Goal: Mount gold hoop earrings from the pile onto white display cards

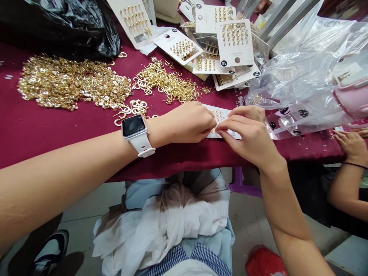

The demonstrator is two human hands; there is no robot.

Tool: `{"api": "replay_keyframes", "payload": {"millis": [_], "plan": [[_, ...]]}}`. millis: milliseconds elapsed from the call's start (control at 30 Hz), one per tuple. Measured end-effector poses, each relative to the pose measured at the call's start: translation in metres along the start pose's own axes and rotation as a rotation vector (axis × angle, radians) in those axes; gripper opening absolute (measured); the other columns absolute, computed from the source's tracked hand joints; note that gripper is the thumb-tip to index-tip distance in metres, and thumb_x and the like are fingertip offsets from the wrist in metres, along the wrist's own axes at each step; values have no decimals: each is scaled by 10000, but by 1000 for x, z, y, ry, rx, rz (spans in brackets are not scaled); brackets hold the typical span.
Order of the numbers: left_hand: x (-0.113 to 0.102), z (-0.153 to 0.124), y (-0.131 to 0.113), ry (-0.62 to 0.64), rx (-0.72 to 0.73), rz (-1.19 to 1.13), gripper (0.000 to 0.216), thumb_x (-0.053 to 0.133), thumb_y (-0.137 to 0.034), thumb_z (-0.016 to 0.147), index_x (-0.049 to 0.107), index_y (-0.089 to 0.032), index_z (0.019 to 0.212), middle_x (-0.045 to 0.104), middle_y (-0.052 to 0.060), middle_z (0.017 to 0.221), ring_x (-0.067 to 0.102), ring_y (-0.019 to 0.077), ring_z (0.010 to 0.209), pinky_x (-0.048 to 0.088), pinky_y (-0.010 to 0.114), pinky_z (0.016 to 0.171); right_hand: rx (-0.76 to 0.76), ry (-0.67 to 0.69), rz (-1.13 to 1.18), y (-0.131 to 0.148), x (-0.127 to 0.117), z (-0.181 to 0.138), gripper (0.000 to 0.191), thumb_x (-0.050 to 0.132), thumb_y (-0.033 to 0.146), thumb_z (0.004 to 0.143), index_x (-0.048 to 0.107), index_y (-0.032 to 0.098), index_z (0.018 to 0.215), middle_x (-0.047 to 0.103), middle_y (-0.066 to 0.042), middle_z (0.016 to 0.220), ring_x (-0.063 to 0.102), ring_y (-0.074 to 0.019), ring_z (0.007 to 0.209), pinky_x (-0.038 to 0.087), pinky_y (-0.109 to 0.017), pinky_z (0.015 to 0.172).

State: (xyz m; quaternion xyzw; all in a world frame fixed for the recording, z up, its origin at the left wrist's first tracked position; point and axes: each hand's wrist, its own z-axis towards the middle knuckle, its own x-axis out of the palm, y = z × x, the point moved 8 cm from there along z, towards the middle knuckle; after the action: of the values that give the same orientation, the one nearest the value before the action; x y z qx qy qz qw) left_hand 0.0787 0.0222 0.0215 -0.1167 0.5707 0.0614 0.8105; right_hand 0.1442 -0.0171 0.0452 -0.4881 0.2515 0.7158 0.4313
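A white earring card (220, 112) with rows of small studs lies on the cloth between my two hands. My left hand (189, 123), with a watch (133, 125) on its wrist, is closed over the card's left part; its fingertips are hidden. From the right, my right hand (247, 134) reaches over the card with thumb and fingertips pinched near the studs. What either hand pinches is too small or hidden to make out. Just left of the card are loose gold hook-shaped earring pieces (138, 107) and a heap of them (166, 82).
A large pile of gold pieces (71, 82) sits at left beside a black plastic bag (74, 27). Filled earring cards (235, 40) are stacked at the back. Clear plastic bags (301, 69) lie at right, near another person's hand (352, 145). The maroon tablecloth (71, 134) ends before my lap.
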Motion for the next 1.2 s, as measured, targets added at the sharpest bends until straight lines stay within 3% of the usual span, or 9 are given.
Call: {"api": "replay_keyframes", "payload": {"millis": [200,367,733,1000,1200], "plan": [[2,0,2,17,-18,-26,258,450,-166,853,664,-154,710,678,51,701,595,146,625,428,286,672,-79,-62,-71,5,-5,0,108,603,223,869,672,237,787,730,28,785,606,-194,896,341,-392,871],[3,0,3,39,-44,-43,259,450,-181,857,667,-155,719,679,56,710,601,151,633,428,290,675,-35,-58,-43,0,-2,0,119,608,225,864,679,253,773,739,42,794,606,-193,891,327,-399,871],[0,-1,2,7,-21,-49,239,469,-165,835,661,-156,693,683,50,693,587,141,619,420,273,654,84,14,111,-12,3,0,127,589,227,856,674,247,763,711,2,776,600,-225,936,399,-412,868],[1,-1,2,13,-21,-40,234,475,-163,834,658,-145,690,687,62,703,591,146,618,422,278,651,88,69,147,-10,4,2,125,580,202,853,683,226,786,710,-31,794,599,-242,972,445,-397,816],[1,-2,4,2,-35,-80,229,482,-161,826,660,-147,682,678,58,682,583,141,607,419,275,647,55,31,138,-7,3,2,114,587,205,856,674,230,787,712,-19,798,593,-236,977,431,-399,826]]}}
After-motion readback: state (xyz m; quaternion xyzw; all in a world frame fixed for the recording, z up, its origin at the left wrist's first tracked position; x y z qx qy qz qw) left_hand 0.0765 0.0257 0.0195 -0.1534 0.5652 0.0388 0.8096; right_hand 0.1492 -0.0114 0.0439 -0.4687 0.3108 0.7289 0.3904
